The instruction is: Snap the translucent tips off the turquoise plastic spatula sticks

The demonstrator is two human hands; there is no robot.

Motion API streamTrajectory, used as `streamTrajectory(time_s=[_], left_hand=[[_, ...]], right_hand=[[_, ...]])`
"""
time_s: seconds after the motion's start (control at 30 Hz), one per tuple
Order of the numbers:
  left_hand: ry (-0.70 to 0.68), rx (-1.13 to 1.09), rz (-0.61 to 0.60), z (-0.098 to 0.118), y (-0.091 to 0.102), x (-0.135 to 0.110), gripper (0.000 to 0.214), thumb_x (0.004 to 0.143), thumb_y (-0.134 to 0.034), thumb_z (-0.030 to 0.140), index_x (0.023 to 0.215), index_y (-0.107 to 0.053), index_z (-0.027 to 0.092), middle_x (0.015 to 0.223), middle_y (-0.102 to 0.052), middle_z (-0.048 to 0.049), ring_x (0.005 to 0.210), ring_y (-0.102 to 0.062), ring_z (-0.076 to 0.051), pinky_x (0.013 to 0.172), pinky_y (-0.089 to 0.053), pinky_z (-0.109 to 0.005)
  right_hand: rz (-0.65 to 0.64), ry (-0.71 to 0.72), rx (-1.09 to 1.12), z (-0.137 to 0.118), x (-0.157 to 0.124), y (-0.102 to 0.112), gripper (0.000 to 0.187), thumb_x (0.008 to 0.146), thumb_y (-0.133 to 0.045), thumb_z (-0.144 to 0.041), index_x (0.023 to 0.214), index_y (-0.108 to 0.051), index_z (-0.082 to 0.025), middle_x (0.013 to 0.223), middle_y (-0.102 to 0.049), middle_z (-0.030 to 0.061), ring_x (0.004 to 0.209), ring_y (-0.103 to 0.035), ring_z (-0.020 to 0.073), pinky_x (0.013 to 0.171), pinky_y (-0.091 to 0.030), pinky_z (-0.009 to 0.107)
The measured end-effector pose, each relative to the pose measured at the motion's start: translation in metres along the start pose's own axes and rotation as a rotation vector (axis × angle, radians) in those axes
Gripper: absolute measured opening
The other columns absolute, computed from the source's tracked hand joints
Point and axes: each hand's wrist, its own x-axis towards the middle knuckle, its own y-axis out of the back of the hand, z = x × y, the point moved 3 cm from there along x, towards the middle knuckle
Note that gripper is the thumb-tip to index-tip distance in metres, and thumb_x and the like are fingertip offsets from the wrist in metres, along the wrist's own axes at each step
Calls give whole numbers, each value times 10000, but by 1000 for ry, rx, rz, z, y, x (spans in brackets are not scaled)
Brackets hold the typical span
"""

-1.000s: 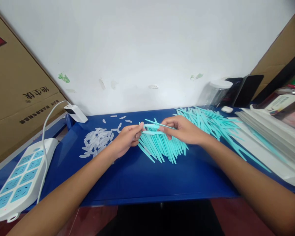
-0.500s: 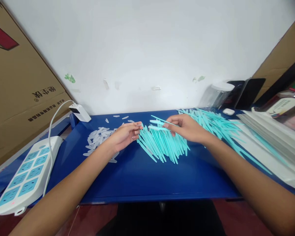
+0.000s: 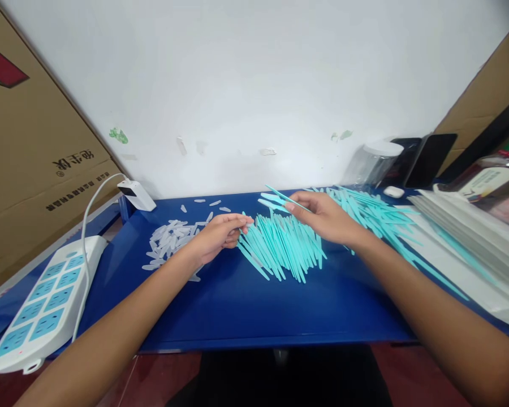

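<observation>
A white wall (image 3: 254, 85) fills the back, marked with small green and pale smudges and lit evenly. Against it stands a blue counter (image 3: 254, 311). A large cardboard box (image 3: 29, 147) with printed characters leans at the left, and another brown carton (image 3: 487, 85) rises at the right. A white power strip (image 3: 42, 305) with pale blue sockets lies on the counter's left edge, its cable running to a white adapter (image 3: 136, 194). Below the counter the floor (image 3: 152, 379) looks dark reddish.

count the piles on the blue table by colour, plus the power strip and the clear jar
teal stick piles: 2, one by the hands, one further right
clear cap piles: 1
power strips: 1
clear jars: 1
total: 5
The blue table bears them all.
</observation>
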Motion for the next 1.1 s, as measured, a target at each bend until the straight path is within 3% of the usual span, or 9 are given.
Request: streamTrajectory(time_s=[0.2, 0.37, 0.53, 0.7, 0.93, 1.1], left_hand=[[9, 70, -129, -4, -9, -5, 337, 916, -771, 421, 1124, -753, 155, 883, -584, -32, 523, -267, -42, 486, -192, -243], [-46, 191, -208, -7, -21, -9, 382, 899, -776, 496, 1084, -741, 163, 897, -616, -55, 524, -269, -56, 482, -188, -260], [-80, 150, -311, -10, -38, -19, 437, 944, -680, 597, 861, -577, 181, 725, -421, 40, 529, -251, -66, 484, -194, -250], [-76, 201, -368, -11, -45, -25, 405, 978, -619, 612, 939, -531, 219, 692, -283, 75, 530, -222, -86, 483, -222, -256], [-38, 104, -278, -12, -46, -25, 562, 1008, -476, 691, 716, -368, 223, 649, -199, 67, 525, -153, -96, 481, -155, -280], [-20, 46, -202, -8, -44, -23, 584, 1006, -521, 661, 666, -337, 222, 615, -182, 71, 513, -134, -89, 477, -134, -278]], right_hand=[[-58, 80, -19, 1, 0, -8, 377, 1072, -495, -510, 887, -621, -206, 819, -587, 15, 761, -536, 177, 723, -419, 319], [-87, 139, 82, -9, -3, -22, 298, 1053, -559, -481, 981, -688, -222, 955, -681, 40, 880, -607, 210, 794, -468, 345], [-150, 89, 258, -18, -11, -42, 244, 1014, -634, -440, 1163, -675, -252, 1066, -704, 62, 945, -657, 230, 800, -534, 369], [-158, 110, 311, -24, -15, -45, 192, 985, -686, -417, 1001, -669, -226, 954, -688, 41, 865, -642, 199, 756, -516, 332], [-187, 28, 320, -26, -14, -40, 170, 988, -673, -364, 940, -694, -203, 913, -696, 33, 759, -609, 154, 655, -469, 285], [-262, -41, 378, -23, -14, -41, 218, 970, -704, -401, 1039, -705, -194, 783, -672, -2, 490, -417, 71, 447, -311, 242]])
